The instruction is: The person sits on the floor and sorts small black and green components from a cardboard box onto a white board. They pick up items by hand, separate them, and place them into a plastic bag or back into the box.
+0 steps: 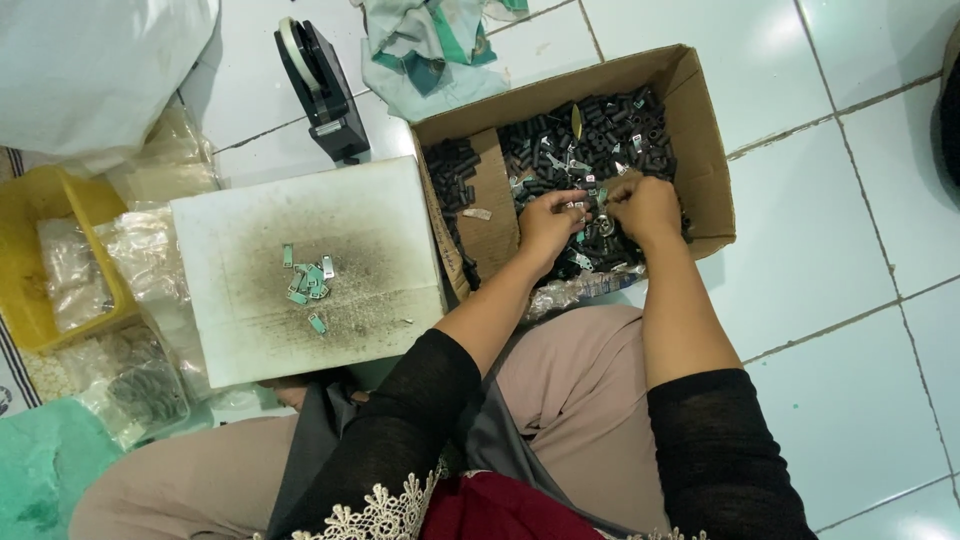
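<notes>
Black cylindrical parts (600,135) fill a brown cardboard box (700,130) on a white tiled floor (830,300), where a seated person in black sleeves works with both hands over the heap. The left hand (548,222) hovers above the parts with its fingers curled narrow, pinching a small silvery metal piece (578,206); the right hand (645,205) sits just beside it, fingers bunched close and turned down toward the pile, though whether it grips anything cannot be told. The two hands nearly touch at the fingertips. Scattered among the black parts below and around both hands lie more silvery and green-tinted bits. A folded cardboard flap (490,200) stands just beyond the left hand's outer side, dividing off a smaller heap of black parts.

Farther out past the left hand rests a soot-smudged white foam board (300,330), carrying a small cluster of green and silver clips (308,280). Beyond that board, away from the person, stands a black tape dispenser (320,90), and next to it a crumpled green-and-white cloth (430,50). Well apart on the far left side sit a yellow plastic basket (40,200) and several clear plastic bags (140,250) of small pieces. The person's beige-trousered knees frame the lower part of the scene.
</notes>
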